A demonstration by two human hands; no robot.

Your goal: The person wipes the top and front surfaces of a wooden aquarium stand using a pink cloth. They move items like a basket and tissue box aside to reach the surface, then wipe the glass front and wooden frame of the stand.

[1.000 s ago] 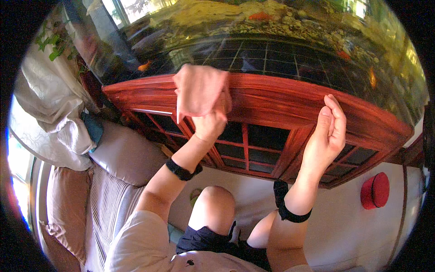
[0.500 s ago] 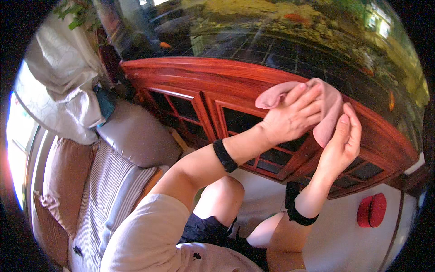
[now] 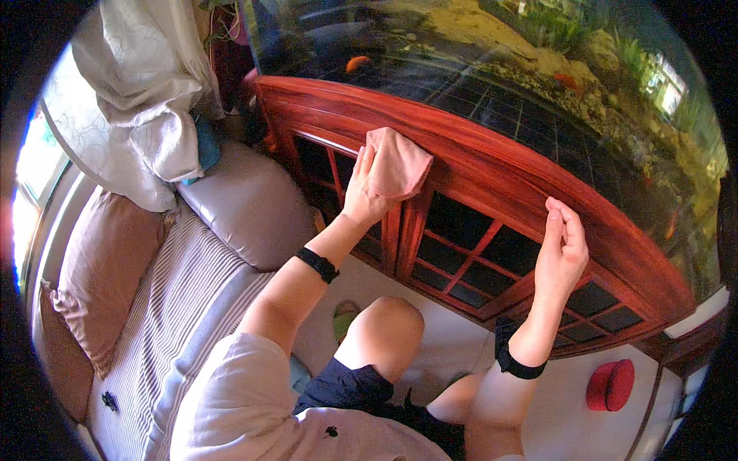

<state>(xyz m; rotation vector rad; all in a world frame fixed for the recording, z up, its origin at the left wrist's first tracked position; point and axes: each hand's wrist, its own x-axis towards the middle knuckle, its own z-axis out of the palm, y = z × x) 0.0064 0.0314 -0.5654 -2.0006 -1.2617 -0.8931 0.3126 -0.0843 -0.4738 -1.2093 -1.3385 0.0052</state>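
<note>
My left hand (image 3: 367, 187) holds a pink cloth (image 3: 400, 163) against the upper front of the reddish-brown wooden cabinet (image 3: 492, 165). The cloth hides part of the fingers. Farther right, my right hand (image 3: 561, 250) is raised in front of the cabinet, its fingers loosely curved and apart from the thumb, with nothing in it. On top of the cabinet stands a large fish tank (image 3: 461, 73) with orange fish, rocks and green plants. Dark-paned doors (image 3: 453, 223) with wooden lattice sit below my hands. Each wrist wears a black band.
On the left stands a seat with a striped cover (image 3: 184, 307), a brown pillow (image 3: 115, 269) and a grey cushion (image 3: 250, 203). A pale curtain (image 3: 142, 92) hangs beside the tank. A red round object (image 3: 610, 385) lies on the pale floor (image 3: 569, 407) at the right.
My left hand has moved left along the cabinet front with the pink cloth, away from my right hand. The right hand stays raised, now apart from the cloth. The view has shifted.
</note>
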